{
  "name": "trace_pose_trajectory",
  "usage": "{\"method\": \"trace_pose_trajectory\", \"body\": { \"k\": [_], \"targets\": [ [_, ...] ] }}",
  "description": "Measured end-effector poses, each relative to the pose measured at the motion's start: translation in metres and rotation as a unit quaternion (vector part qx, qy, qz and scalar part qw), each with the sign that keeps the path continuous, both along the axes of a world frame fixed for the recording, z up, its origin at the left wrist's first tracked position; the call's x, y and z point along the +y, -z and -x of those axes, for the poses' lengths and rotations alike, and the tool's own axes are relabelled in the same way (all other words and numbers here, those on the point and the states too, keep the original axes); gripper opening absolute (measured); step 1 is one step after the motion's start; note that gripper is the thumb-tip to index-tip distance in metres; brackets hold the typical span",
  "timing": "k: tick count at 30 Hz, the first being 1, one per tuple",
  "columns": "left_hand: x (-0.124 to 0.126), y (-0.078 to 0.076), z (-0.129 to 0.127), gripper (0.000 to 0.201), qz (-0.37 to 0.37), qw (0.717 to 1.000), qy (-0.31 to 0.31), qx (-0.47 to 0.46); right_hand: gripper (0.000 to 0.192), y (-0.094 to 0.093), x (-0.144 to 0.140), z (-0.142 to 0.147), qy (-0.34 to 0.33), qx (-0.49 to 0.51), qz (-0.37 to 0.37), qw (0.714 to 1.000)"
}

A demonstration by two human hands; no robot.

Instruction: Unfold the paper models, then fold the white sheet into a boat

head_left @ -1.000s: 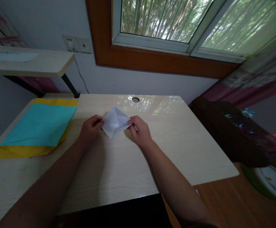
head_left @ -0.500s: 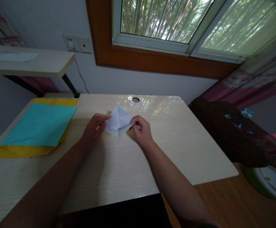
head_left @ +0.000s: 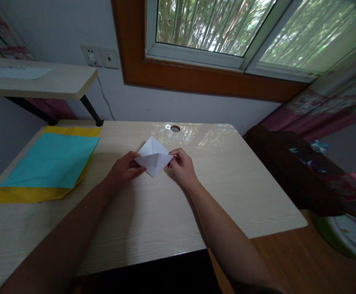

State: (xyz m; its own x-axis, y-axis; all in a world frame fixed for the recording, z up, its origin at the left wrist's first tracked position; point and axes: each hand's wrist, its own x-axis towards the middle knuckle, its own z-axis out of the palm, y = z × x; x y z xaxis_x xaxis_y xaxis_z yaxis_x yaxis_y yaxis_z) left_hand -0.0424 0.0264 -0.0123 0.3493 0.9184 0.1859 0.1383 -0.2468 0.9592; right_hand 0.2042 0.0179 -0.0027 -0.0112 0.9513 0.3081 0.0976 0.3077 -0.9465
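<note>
Between my hands is a small folded white paper, diamond-shaped, with a centre crease and a flap that stands up across its middle. My left hand pinches its left corner, thumb in front and fingers behind. At the right corner, my right hand grips the paper between thumb and fingertips. The paper is at the surface of the pale wooden desk; whether its lower point touches the desk I cannot tell.
Turquoise paper lies on yellow paper at the desk's left. Behind it stands a raised shelf on black legs. A cable hole is near the back edge. Dark wooden furniture stands beyond the desk's right side.
The paper's flap has come up and now spreads crosswise between both corners. My left thumb has shifted toward me and right onto the flap's left side. My right hand has barely moved.
</note>
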Motion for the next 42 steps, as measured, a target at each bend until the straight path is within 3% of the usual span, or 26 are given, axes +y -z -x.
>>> {"method": "trace_pose_trajectory", "body": {
  "k": [8, 16, 25, 32, 42],
  "targets": [
    [0.002, -0.004, -0.001, 0.033, -0.006, 0.997, -0.070, 0.028, 0.006, 0.000, -0.001, 0.000, -0.022, -0.008, 0.010, 1.000],
    [0.004, -0.013, -0.003, 0.031, -0.014, 0.997, -0.068, -0.033, 0.006, 0.001, 0.000, -0.001, -0.019, -0.017, 0.004, 1.000],
    [0.005, -0.010, -0.001, 0.037, -0.005, 0.995, -0.099, -0.008, 0.006, 0.002, 0.001, -0.001, -0.017, -0.008, 0.007, 1.000],
    [0.005, -0.011, -0.001, 0.037, -0.005, 0.993, -0.114, -0.001, 0.018, -0.001, -0.001, -0.005, -0.064, -0.002, 0.024, 0.998],
    [0.005, -0.011, -0.002, 0.036, 0.009, 0.992, -0.126, -0.009, 0.032, 0.005, 0.003, -0.003, -0.007, -0.036, 0.023, 0.999]
  ]
}}
